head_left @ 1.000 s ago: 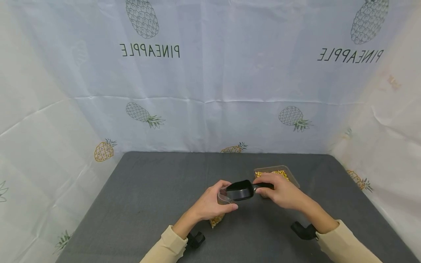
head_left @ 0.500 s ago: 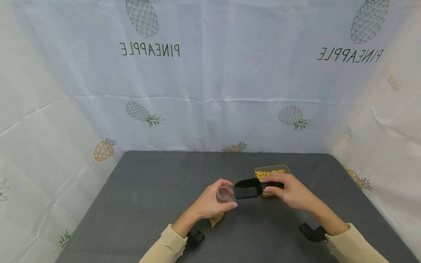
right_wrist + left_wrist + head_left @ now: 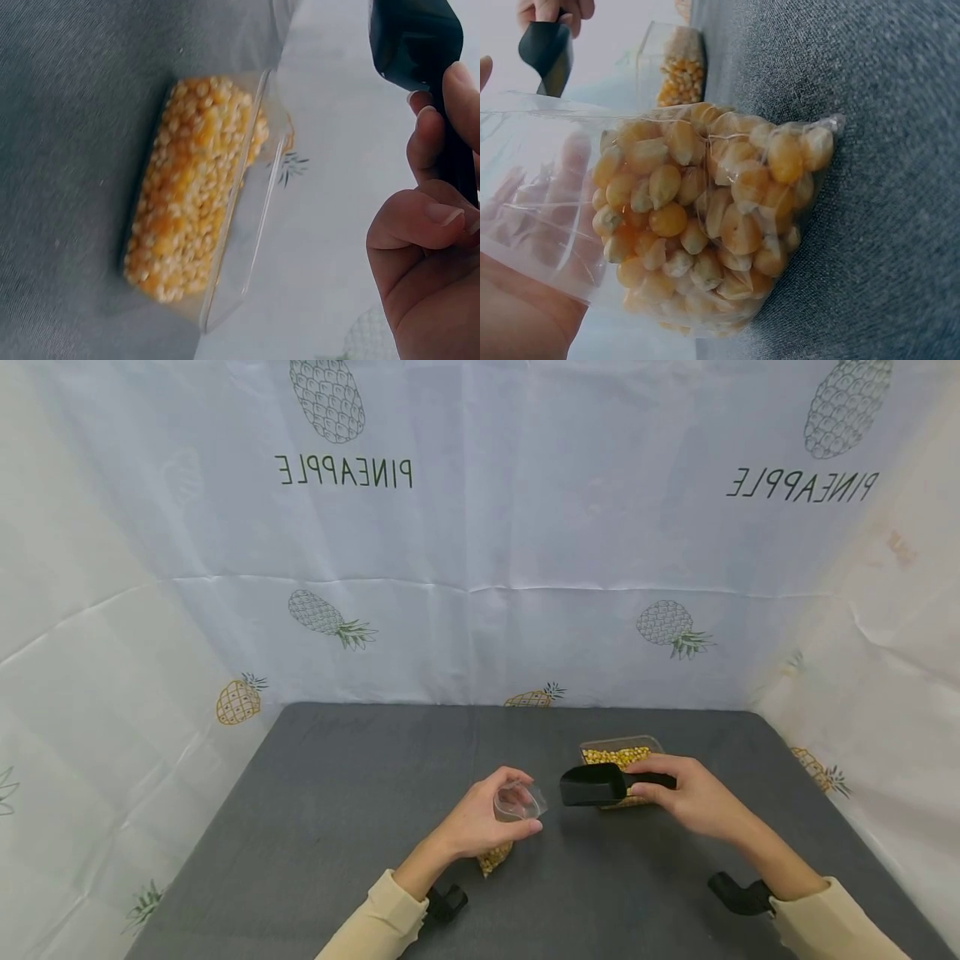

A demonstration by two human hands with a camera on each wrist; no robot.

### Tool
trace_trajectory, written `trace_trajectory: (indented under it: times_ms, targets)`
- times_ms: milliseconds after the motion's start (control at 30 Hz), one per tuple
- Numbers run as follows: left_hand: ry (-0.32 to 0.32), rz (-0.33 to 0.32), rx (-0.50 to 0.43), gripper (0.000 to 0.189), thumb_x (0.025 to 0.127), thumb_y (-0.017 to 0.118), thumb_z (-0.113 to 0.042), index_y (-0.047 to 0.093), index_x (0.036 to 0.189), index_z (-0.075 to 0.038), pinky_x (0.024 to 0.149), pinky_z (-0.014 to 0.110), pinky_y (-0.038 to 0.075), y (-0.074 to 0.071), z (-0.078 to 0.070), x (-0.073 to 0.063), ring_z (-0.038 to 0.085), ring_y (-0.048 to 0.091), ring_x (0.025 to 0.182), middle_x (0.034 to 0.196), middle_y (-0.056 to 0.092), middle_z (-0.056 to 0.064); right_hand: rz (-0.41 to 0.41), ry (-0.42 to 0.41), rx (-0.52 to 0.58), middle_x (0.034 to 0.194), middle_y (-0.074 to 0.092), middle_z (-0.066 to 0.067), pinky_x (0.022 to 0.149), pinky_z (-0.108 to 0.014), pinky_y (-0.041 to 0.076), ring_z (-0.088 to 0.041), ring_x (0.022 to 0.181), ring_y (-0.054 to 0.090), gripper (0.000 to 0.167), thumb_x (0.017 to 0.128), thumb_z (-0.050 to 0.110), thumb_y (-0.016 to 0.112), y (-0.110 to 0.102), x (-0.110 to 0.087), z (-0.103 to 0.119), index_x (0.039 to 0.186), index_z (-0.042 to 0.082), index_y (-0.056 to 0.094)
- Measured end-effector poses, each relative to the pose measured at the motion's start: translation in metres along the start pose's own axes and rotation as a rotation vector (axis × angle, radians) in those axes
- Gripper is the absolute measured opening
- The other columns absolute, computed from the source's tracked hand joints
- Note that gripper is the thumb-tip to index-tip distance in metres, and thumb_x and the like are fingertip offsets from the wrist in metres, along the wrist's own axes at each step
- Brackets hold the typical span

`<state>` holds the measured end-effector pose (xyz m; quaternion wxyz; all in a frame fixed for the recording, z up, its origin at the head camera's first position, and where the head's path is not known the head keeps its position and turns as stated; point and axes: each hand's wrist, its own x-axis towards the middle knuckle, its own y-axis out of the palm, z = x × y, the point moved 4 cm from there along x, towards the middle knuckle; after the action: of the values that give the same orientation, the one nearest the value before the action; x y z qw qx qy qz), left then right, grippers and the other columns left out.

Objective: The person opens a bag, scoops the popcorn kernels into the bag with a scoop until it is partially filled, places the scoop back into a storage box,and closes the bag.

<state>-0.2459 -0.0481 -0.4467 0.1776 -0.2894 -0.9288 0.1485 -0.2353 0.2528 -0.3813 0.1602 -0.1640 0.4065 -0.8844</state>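
Observation:
My left hand (image 3: pixel 480 818) is curled round the top of a clear plastic bag (image 3: pixel 517 799), keeping its mouth wide. Corn kernels (image 3: pixel 697 202) fill the bag's lower part, which stands on the grey table in the left wrist view. In my right hand (image 3: pixel 693 797) is a black scoop (image 3: pixel 592 785), gripped by its handle. No kernels show in the scoop's bowl, which is level a little to the right of the bag's mouth. Behind the scoop stands a clear plastic box (image 3: pixel 259 225) holding more corn kernels; scoop and hand partly cover it in the head view.
The grey table (image 3: pixel 360 793) ends at a white curtain (image 3: pixel 465 527) printed with pineapples, which also hangs at both sides. A black wrist mount (image 3: pixel 447 904) sits under the left forearm, another black mount (image 3: pixel 738 893) under the right one.
My right hand has drawn the scoop rightward, out of the bag's mouth and toward the box. The left hand and bag have stayed in place.

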Motion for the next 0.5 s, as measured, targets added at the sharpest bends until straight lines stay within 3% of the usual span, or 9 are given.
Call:
trace_trajectory:
  times_ms: [267, 500]
  targets:
    - [0.007, 0.002, 0.006, 0.049, 0.094, 0.076, -0.022, 0.054, 0.135, -0.009, 0.087, 0.028, 0.056, 0.000, 0.001, 0.000, 0.012, 0.066, 0.100, 0.115, 0.066, 0.016, -0.024, 0.033, -0.042, 0.124, 0.068, -0.013, 0.077, -0.036, 0.055, -0.039, 0.112, 0.063, 0.029, 0.100, 0.019, 0.067, -0.011, -0.005, -0.015, 0.126, 0.006, 0.070]
    - [0.007, 0.002, 0.033, 0.050, 0.094, 0.075, -0.025, 0.053, 0.136, -0.010, 0.086, 0.029, 0.056, 0.000, -0.001, 0.000, 0.011, 0.067, 0.098, 0.115, 0.067, 0.012, -0.039, 0.062, -0.051, 0.116, 0.069, -0.010, 0.067, -0.032, 0.051, -0.017, 0.089, 0.065, 0.029, 0.100, 0.017, 0.066, -0.020, -0.011, -0.030, 0.126, 0.004, 0.068]
